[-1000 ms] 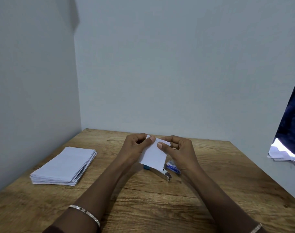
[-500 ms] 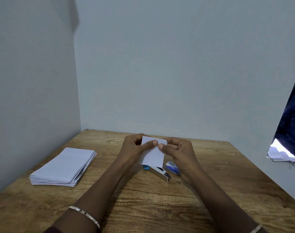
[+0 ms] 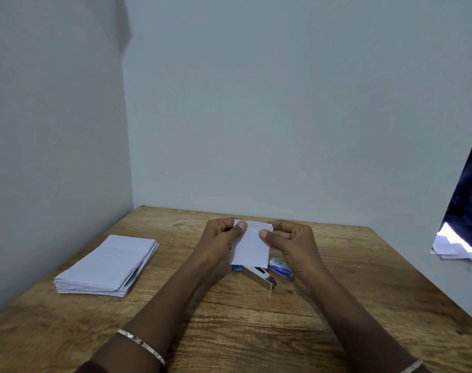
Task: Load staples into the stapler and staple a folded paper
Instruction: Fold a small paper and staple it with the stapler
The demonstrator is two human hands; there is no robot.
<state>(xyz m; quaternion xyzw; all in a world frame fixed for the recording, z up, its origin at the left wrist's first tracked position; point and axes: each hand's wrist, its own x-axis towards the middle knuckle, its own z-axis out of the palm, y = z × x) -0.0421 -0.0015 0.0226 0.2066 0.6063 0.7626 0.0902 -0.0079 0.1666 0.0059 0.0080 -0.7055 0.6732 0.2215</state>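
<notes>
A small folded white paper (image 3: pixel 252 247) is held upright above the table, with a thin line of marks along its top edge. My left hand (image 3: pixel 221 239) pinches its upper left corner with thumb on the front. My right hand (image 3: pixel 292 242) pinches its right edge, thumb on the front. Just behind and below the paper lies the silver stapler (image 3: pixel 261 275) with a blue end, flat on the wooden table (image 3: pixel 256 327). A small blue staple box (image 3: pixel 280 268) lies beside the stapler, to its right.
A stack of white paper sheets (image 3: pixel 108 266) sits on the left of the table. Grey walls close the table's left and far sides. A dark cloth (image 3: pixel 468 200) and loose white papers (image 3: pixel 455 247) show at the right edge.
The paper has turned from tilted to upright and square to me. Both hands have shifted their pinch toward its top corners and lifted slightly.
</notes>
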